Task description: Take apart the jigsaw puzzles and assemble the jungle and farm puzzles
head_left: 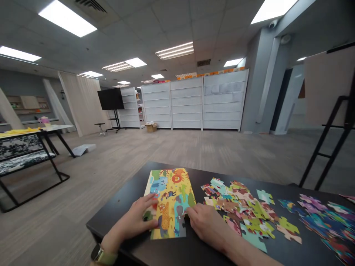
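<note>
The left hand (pixel 130 218) lies on the left edge of a jigsaw puzzle (pixel 169 201), its fingers spread and open, with the fingertips blurred against the pieces. The right hand (pixel 206 231) sits at the puzzle's lower right side, with its fingers loosely bent and the fingertips (pixel 190 211) touching the picture beside a grey animal; whether they are pinching a piece, I cannot tell. The puzzle is a joined, upright rectangle of bright cartoon animals, including a lion, a blue elephant and a spotted cat, lying flat on a black table (pixel 219 177) near the table's far edge. Just to its right, a heap of loose pieces (pixel 238 208) lies in pink, green, tan and pale blue, some overlapping and a few lying apart from the rest. Farther right, a second spread of pieces (pixel 321 221) shows mostly purple, blue and red. A watch (pixel 101 255) with a pale strap circles the left wrist. Beyond the table, a grey carpet (pixel 155 155) runs toward white shelves (pixel 185 105), a black screen on a stand (pixel 111 99) and a cardboard box (pixel 151 127), with a patterned bench (pixel 22 155) off to the left.
</note>
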The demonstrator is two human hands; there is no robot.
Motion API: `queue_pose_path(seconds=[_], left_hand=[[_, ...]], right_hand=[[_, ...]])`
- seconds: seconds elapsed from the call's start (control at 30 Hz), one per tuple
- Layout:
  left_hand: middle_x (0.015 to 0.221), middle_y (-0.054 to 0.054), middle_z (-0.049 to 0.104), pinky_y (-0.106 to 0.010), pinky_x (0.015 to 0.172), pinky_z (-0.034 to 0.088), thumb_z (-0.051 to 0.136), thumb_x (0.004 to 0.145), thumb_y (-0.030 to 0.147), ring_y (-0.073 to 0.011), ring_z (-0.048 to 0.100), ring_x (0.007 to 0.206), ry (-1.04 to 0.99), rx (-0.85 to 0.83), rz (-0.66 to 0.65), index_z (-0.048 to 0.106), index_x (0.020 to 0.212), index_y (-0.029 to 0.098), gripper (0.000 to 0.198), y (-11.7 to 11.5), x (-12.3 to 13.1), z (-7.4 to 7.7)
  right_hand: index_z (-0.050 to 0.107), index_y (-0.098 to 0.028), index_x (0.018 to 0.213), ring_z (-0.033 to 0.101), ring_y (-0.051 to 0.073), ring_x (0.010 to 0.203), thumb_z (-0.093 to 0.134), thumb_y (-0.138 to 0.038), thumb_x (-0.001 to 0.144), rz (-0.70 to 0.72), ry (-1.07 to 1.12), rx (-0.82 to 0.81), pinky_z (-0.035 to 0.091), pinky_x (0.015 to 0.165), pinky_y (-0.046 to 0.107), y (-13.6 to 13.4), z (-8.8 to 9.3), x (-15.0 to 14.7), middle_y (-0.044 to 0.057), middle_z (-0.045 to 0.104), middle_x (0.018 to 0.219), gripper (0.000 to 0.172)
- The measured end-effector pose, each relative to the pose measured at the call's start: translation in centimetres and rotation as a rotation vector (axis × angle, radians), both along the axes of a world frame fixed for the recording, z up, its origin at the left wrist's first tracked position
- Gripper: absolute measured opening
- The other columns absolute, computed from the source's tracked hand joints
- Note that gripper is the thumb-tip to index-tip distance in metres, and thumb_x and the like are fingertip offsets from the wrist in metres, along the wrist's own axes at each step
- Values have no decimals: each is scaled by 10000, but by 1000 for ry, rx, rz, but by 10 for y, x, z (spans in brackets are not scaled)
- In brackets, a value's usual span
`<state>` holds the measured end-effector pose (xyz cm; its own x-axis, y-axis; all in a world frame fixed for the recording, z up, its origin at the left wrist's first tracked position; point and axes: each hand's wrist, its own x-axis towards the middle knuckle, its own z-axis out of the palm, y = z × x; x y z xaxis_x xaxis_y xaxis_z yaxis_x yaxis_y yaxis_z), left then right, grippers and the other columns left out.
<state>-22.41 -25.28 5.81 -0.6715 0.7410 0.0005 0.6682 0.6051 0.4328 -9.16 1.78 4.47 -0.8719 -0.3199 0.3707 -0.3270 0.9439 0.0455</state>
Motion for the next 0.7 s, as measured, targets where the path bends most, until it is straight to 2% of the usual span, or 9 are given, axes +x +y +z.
queue_pose_path(seconds=[0.07, 0.13, 0.2, 0.23, 0.33, 0.43, 0.53, 0.6, 0.7], left_hand=[[1604, -135, 341, -535, 1207, 217, 664, 826, 645, -345, 276, 1487, 13, -1, -17, 539, 1421, 269, 715, -6, -1, -1], [1613, -135, 319, -583, 1212, 151, 738, 732, 695, -368, 232, 1498, 4, -19, -48, 538, 1417, 293, 820, -7, 0, 0], [1626, -127, 288, -612, 1213, 82, 804, 620, 730, -376, 203, 1505, -17, -37, -81, 538, 1413, 316, 933, -6, 2, 0], [1630, -122, 281, -611, 1215, 64, 822, 587, 733, -374, 199, 1507, -26, -35, -93, 542, 1408, 321, 961, -5, 3, 0], [1607, -125, 335, -595, 1223, 78, 841, 600, 685, -366, 239, 1496, -25, 17, -107, 578, 1369, 297, 901, -2, 3, -6], [1495, -126, 505, -584, 1220, 145, 888, 592, 541, -386, 355, 1440, 18, 122, -117, 633, 1285, 269, 787, 1, 5, -15], [1325, -81, 648, -500, 1169, 327, 878, 603, 349, -349, 537, 1293, 50, 240, -98, 640, 1243, 265, 688, 1, 8, -17], [1291, -71, 660, -445, 1110, 411, 823, 680, 310, -310, 591, 1221, 54, 282, -53, 604, 1286, 257, 646, -5, 7, -11], [1352, -87, 614, -438, 1099, 427, 785, 768, 376, -302, 565, 1252, 48, 305, -4, 553, 1349, 253, 638, -22, 6, -2]], right_hand=[[605, -181, 873, 650, 189, 677, 394, -97, 944, -126, 20, -135, 437, 617, 269, -2, 1, -8, 48, 687, 752, 237], [624, -186, 933, 674, 196, 754, 352, -152, 991, -144, 18, -285, 476, 682, 281, -2, 4, -8, 63, 715, 835, 281], [648, -196, 1056, 686, 223, 963, 455, -274, 994, -16, -53, -374, 509, 841, 320, -3, 8, -3, 94, 734, 1070, 217], [652, -204, 1128, 664, 244, 1077, 556, -347, 957, 70, -111, -390, 499, 932, 347, -3, 10, 1, 103, 713, 1189, 243], [645, -215, 1262, 585, 300, 1261, 759, -465, 811, 230, -257, -377, 428, 1093, 408, -8, 14, 9, 109, 670, 1330, 527], [649, -211, 1262, 593, 289, 1262, 702, -360, 889, 236, -264, -328, 437, 1106, 415, -13, 12, 8, 100, 698, 1292, 406], [637, -175, 1246, 649, 282, 1188, 607, -171, 933, 253, -163, -206, 509, 1045, 415, -15, 2, 1, 120, 718, 1241, 315], [616, -134, 1262, 673, 294, 1151, 548, -76, 927, 277, -72, -110, 546, 1003, 425, -14, -4, -2, 152, 717, 1231, 346], [576, -111, 1290, 700, 266, 1102, 455, 20, 903, 255, 30, -83, 581, 951, 375, -10, -8, -5, 167, 712, 1224, 426]])
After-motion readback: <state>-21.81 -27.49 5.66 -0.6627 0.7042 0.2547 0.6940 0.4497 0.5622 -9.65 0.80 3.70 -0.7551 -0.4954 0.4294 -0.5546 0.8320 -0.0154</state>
